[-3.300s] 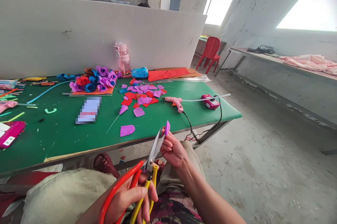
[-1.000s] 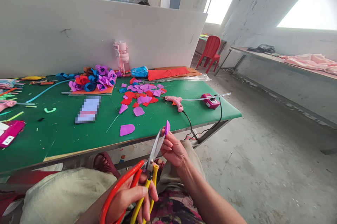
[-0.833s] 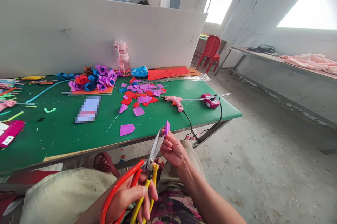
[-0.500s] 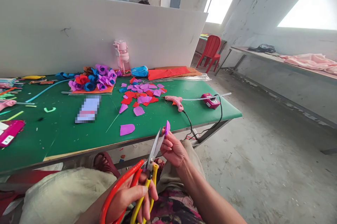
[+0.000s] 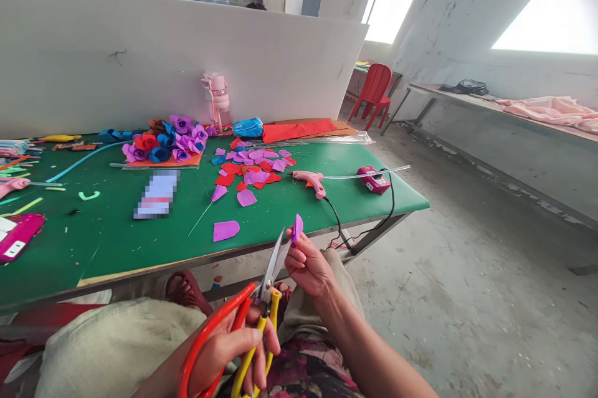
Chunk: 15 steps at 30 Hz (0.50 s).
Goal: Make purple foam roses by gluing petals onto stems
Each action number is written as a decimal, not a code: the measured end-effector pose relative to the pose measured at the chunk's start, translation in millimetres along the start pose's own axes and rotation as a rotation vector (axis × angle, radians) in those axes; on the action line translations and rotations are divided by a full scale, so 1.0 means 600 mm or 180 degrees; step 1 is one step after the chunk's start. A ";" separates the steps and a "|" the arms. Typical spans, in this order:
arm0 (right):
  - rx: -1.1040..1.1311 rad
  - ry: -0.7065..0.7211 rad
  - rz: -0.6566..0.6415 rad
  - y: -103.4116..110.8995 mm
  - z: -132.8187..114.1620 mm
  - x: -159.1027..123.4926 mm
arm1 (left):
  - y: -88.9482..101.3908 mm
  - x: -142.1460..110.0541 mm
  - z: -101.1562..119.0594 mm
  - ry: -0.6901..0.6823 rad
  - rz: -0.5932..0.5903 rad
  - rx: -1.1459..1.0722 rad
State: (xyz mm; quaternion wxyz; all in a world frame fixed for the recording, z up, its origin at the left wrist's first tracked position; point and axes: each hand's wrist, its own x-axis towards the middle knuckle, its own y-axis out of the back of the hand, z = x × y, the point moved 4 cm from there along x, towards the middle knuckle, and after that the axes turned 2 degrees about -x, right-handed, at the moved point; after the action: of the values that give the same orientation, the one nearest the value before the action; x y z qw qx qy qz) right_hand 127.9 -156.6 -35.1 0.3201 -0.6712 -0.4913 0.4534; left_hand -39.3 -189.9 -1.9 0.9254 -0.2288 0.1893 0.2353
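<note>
My left hand [image 5: 233, 345] is closed around the handles of a pair of scissors [image 5: 271, 279], one loop red and the other yellow. The steel blades point up and stand slightly apart, with their tips close to my right hand [image 5: 311, 266]. Between the thumb and fingers of that hand is a small purple paper petal [image 5: 298, 228], folded or curled. It stands upright beside the blades; I cannot tell whether they touch it. Both hands are over my lap, in front of the table edge. On the green table [image 5: 187, 233] lies a flat purple petal [image 5: 226, 231].
Red, purple and blue petals [image 5: 256, 177] lie scattered mid-table. A pink glue gun [image 5: 309, 181] is to their right, its cord hanging off the edge. Paper flowers [image 5: 161, 144] are piled at the left, near a pink bottle [image 5: 217, 99]. A white board [image 5: 163, 55] stands behind.
The purple petal in my right hand has tilted very slightly, showing a little more of its face. Both hands and the scissors stay nearly still.
</note>
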 end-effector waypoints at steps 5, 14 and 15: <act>-0.0298 0.0072 -0.0077 -0.002 -0.002 0.001 | -0.002 0.000 0.003 0.0006 0.0039 0.0001; -0.0537 0.0277 -0.0113 0.001 -0.008 0.003 | -0.006 -0.011 0.020 0.0044 -0.0032 0.0049; -0.0579 0.0280 -0.0097 0.001 -0.009 0.002 | -0.006 -0.011 0.020 0.0044 -0.0044 0.0026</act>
State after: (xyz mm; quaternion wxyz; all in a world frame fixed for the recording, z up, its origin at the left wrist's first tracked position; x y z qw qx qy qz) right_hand 133.1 -155.3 -34.2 0.2859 -0.7092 -0.5262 0.3721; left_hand -39.7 -188.9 12.2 0.9266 -0.2279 0.1951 0.2265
